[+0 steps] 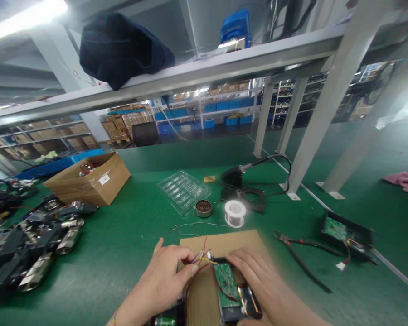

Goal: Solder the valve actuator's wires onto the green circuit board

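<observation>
Now, work surface: flat brown fibreboard mat (204, 299) on matte green bench covering (129, 240).
Device: small black plastic housing (250, 304) carrying a glossy green rectangular circuit board (225, 279), lying on the mat near the bottom edge.
Left hand (161, 283): fingers pinched on thin coloured wires (201, 258) at the board's top.
Right hand (263, 283): loosely curled, resting against the housing's right side.
Nearby: shiny round solder spool (235, 213); black-handled pliers (301, 253).

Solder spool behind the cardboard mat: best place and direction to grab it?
The solder spool lies flat on the green bench, one flange up, hub hole facing the ceiling. Probably best to come straight down and pinch across the top flange's rim. Approach from the near side: the soldering iron stand sits close behind it and the round tin to its left.
</observation>
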The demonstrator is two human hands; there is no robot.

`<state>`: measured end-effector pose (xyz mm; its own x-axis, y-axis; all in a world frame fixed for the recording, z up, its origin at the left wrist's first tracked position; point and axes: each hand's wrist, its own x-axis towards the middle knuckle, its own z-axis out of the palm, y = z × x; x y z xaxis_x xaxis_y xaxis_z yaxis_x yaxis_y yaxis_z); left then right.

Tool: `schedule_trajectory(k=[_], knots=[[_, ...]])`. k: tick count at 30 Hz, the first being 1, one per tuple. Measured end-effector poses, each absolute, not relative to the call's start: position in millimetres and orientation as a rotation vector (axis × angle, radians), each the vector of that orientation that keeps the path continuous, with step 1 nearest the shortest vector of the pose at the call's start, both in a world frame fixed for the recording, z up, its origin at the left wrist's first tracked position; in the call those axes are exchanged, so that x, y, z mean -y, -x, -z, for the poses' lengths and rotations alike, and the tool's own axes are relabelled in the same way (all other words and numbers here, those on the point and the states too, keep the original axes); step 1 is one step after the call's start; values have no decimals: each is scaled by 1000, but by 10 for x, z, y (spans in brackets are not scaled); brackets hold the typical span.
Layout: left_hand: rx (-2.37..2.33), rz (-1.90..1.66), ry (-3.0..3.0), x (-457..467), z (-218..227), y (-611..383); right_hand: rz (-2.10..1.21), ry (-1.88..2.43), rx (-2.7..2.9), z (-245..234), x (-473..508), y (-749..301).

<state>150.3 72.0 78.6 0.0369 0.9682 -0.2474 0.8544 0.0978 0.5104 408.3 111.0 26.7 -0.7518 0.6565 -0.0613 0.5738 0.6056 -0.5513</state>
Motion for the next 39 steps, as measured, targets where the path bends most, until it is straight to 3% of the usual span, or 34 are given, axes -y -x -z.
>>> schedule_trajectory(k=[7, 18, 29, 39], knots=[[-1829, -279, -1782, -691, -769, -1468, -742, 919, 2508, -194, -1168, -4041], [-1785, -310, -1759, -717, -819, -1469, -409, 589, 2488, -550, -1321, -3446], [-1681, -248, -1830, -717, -833, -1433, -718, 799, 2287, -415, -1301, -3577], [-1663, -290, -1840, -723, -898, -1553, -796, 952, 2276, -324, -1196, -3535]])
